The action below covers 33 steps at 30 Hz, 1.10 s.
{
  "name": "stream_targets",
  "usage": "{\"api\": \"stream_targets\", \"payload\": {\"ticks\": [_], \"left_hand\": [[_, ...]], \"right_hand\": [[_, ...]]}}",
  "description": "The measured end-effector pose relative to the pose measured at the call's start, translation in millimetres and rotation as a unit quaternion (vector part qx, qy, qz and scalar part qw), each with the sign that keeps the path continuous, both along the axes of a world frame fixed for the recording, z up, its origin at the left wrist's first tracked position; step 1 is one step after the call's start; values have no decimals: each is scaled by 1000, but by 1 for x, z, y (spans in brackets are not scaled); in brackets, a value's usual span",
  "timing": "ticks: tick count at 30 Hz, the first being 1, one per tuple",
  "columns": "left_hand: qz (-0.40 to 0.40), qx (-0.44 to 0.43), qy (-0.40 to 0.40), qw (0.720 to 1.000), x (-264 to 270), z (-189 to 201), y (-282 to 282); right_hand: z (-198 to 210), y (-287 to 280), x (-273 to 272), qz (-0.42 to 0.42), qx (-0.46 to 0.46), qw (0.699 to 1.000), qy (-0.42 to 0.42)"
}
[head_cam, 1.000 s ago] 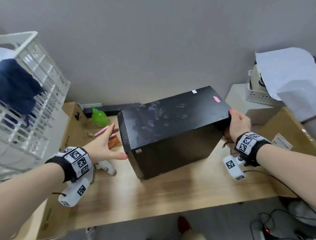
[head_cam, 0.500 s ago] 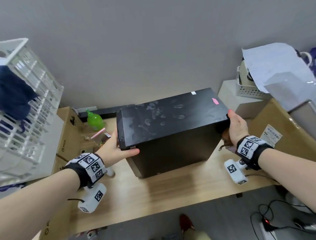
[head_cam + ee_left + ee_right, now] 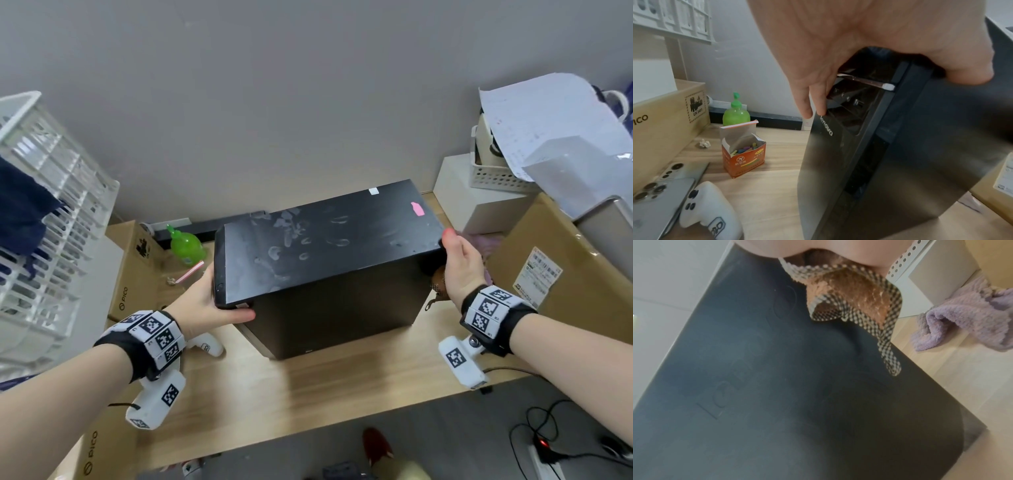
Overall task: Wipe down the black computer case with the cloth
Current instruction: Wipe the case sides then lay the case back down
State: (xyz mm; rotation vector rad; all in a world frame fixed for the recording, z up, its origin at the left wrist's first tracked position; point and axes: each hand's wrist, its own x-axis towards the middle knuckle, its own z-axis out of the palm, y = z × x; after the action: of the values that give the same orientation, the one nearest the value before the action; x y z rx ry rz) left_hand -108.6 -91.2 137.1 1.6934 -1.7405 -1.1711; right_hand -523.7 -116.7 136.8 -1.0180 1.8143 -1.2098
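The black computer case (image 3: 329, 246) stands on the wooden table (image 3: 308, 394), its top smeared with pale marks. My left hand (image 3: 212, 301) grips its near left corner, thumb under the edge and fingers on the front panel (image 3: 838, 126). My right hand (image 3: 460, 263) holds the case's right end, thumb on the top edge, fingers hidden behind it. A brown cloth with a checkered border (image 3: 849, 293) is bunched in that palm against the case (image 3: 777, 386), and its tail hangs down. It peeks out below the hand (image 3: 438, 284) in the head view.
A purple towel (image 3: 962, 321) lies on the table right of the case. To the left sit a green bottle (image 3: 186, 245), an open orange box (image 3: 744, 155), two phones (image 3: 659, 194) and a white controller (image 3: 709, 211). Cardboard boxes (image 3: 565, 274) and a white crate (image 3: 51, 222) flank the table.
My left hand, open beside the case a second ago, has closed on its near left corner. The right hand has stayed on the right end with the cloth.
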Motion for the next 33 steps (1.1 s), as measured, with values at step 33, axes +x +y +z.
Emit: {"api": "stream_targets", "payload": {"ticks": [33], "left_hand": [[-35,-47,-128,990,16,17,-9]], "right_hand": [[55,9,185,535,-73,686,488]]}}
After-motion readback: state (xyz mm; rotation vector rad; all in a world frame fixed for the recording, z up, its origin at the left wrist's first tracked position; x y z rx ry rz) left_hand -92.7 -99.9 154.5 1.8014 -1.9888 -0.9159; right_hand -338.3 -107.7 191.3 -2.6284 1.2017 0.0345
